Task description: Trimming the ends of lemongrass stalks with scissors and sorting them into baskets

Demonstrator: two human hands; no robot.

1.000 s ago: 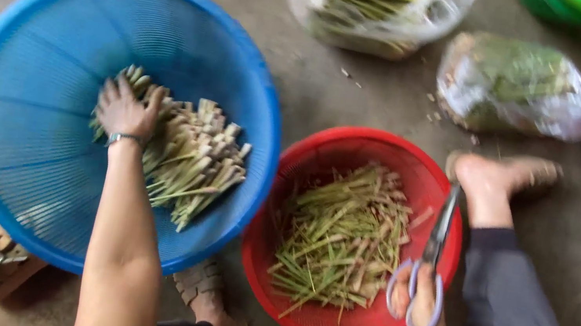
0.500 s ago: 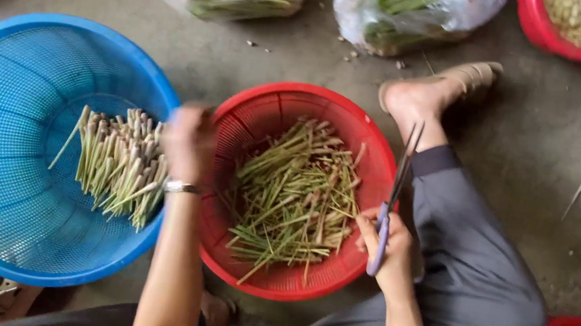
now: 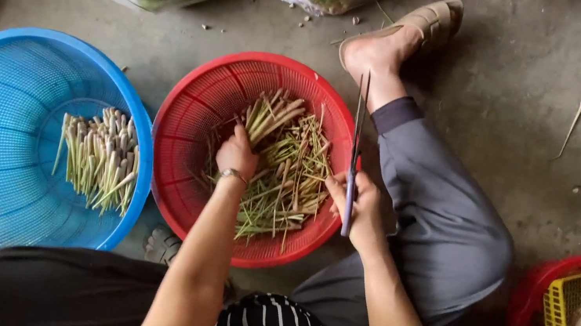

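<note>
Seated on the floor, a person's left hand (image 3: 237, 152) pinches stalks (image 3: 283, 162) in the red basket (image 3: 186, 121) while the right hand (image 3: 358, 207) keeps closed scissors (image 3: 355, 143) gripped, ready beside it.

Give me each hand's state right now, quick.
Left hand: reaching into the red basket, fingers on the green stalks; a firm grasp cannot be told.
Right hand: closed around the scissors.

Green stalks (image 3: 281, 173) heaped in red basket (image 3: 192, 114).
</note>
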